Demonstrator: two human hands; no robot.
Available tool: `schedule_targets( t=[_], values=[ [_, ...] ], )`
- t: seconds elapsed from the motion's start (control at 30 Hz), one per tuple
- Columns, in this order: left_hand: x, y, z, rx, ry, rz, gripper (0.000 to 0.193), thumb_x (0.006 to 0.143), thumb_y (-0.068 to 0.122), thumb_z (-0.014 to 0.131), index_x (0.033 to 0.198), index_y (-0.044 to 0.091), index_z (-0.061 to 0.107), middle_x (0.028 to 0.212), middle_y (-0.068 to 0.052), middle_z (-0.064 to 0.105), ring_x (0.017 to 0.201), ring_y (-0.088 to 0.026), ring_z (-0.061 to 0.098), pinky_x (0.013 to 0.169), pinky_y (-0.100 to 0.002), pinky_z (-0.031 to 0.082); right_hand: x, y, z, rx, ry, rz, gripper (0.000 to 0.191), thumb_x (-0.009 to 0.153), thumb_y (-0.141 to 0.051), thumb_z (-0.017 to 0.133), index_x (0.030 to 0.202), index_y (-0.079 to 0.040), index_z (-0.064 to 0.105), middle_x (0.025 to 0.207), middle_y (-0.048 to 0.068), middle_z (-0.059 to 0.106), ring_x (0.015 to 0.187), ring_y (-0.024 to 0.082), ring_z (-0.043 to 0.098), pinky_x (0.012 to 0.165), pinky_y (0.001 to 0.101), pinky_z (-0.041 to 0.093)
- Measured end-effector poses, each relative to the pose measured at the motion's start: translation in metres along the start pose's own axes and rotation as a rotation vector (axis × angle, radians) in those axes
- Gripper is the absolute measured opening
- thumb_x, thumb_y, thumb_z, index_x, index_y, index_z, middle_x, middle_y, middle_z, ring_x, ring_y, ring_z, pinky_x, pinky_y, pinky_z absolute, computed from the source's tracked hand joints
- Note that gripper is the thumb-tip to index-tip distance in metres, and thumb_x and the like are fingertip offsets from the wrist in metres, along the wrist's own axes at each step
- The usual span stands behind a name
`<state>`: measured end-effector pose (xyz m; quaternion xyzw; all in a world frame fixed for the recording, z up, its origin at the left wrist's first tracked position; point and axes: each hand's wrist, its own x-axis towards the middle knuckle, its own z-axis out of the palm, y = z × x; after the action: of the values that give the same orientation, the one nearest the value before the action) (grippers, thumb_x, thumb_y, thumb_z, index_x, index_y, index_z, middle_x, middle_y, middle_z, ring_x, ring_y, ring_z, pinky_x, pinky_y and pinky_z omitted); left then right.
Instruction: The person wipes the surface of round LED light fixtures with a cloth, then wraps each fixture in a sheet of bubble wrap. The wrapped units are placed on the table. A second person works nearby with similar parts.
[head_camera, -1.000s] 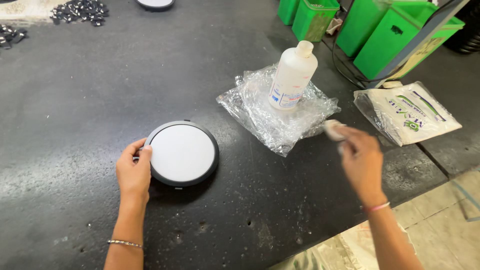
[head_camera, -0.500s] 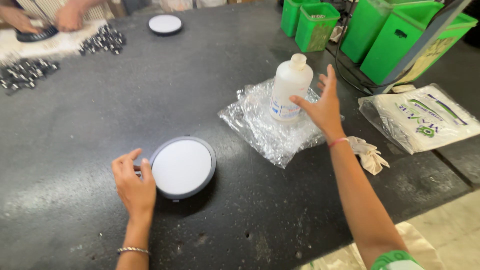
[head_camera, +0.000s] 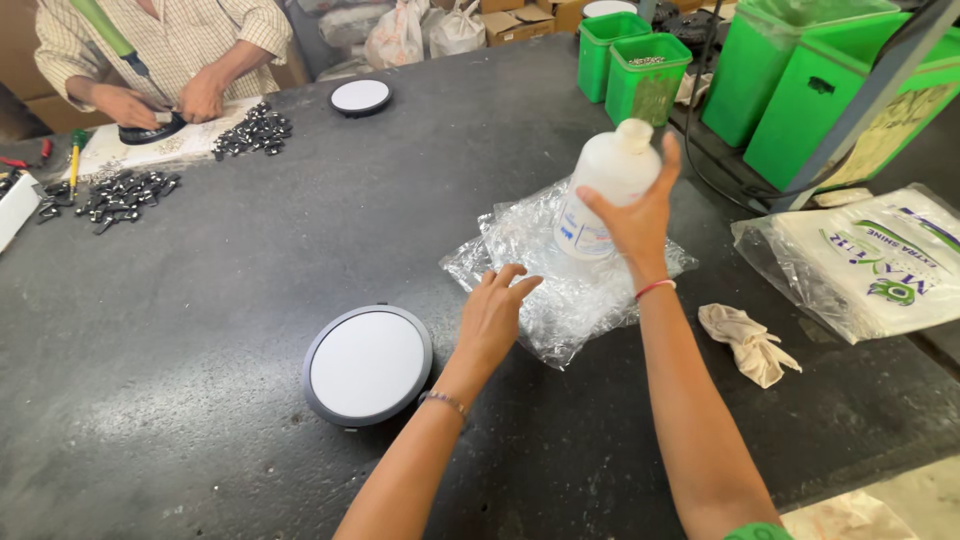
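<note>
- Right hand (head_camera: 635, 215) grips white bottle (head_camera: 605, 190), lifted above crinkled plastic sheet (head_camera: 560, 290)
- Left hand (head_camera: 495, 315) open, empty, at sheet's edge
- Round panel light (head_camera: 367, 364) and rag (head_camera: 748, 342) lie untouched; cap apparently on

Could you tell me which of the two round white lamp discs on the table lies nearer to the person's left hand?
The disc with the grey rim, just beside the left hand. The other disc lies far across the table, near the co-worker.
</note>
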<state>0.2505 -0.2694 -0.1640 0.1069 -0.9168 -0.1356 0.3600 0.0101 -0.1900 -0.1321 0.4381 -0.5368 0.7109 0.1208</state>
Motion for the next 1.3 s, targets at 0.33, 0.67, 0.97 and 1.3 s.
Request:
schedule_targets(
  t=[0.33,0.67,0.97,1.3],
  values=[
    [0.037,-0.003,0.039,-0.333,0.088,-0.236,0.011,0.081,-0.003,0.073,0.088,0.004,0.068,0.104,-0.008,0.075,0.081,-0.025,0.072,0.073,-0.037,0.056,0.029,-0.023,-0.067,-0.076,0.171,-0.042,0.119,0.087,-0.015,0.097,0.168,-0.010,0.010,0.158,0.020,0.049,0.141,0.029,0.060,0.119,0.0429,0.052],
    [0.035,-0.043,-0.061,-0.385,0.767,-0.391,0.016,0.101,0.007,0.066,0.098,0.007,0.051,0.112,-0.010,0.075,0.089,-0.006,0.069,0.078,-0.021,0.056,0.020,-0.007,-0.040,0.000,-0.003,-0.019,0.127,0.077,-0.018,0.099,0.167,-0.010,0.009,0.156,0.021,0.048,0.139,0.030,0.060,0.118,0.0425,0.053],
    [-0.061,-0.117,-0.161,-0.300,1.049,-0.317,0.018,0.106,-0.003,0.062,0.109,0.004,0.046,0.132,-0.016,0.067,0.103,-0.006,0.061,0.089,-0.021,0.053,-0.013,0.013,0.014,-0.067,-0.324,0.093,0.135,0.066,-0.030,0.098,0.165,-0.008,0.009,0.154,0.021,0.047,0.143,0.032,0.050,0.121,0.0450,0.040],
    [-0.156,-0.178,-0.166,-0.273,1.062,-0.464,0.019,0.104,-0.001,0.067,0.103,0.005,0.049,0.125,-0.016,0.070,0.097,-0.007,0.059,0.084,-0.023,0.049,-0.006,0.039,-0.009,-0.487,-0.170,-0.116,0.133,0.073,-0.028,0.102,0.163,0.009,0.011,0.172,0.030,0.025,0.160,0.042,0.029,0.133,0.0468,0.026]
  ],
)
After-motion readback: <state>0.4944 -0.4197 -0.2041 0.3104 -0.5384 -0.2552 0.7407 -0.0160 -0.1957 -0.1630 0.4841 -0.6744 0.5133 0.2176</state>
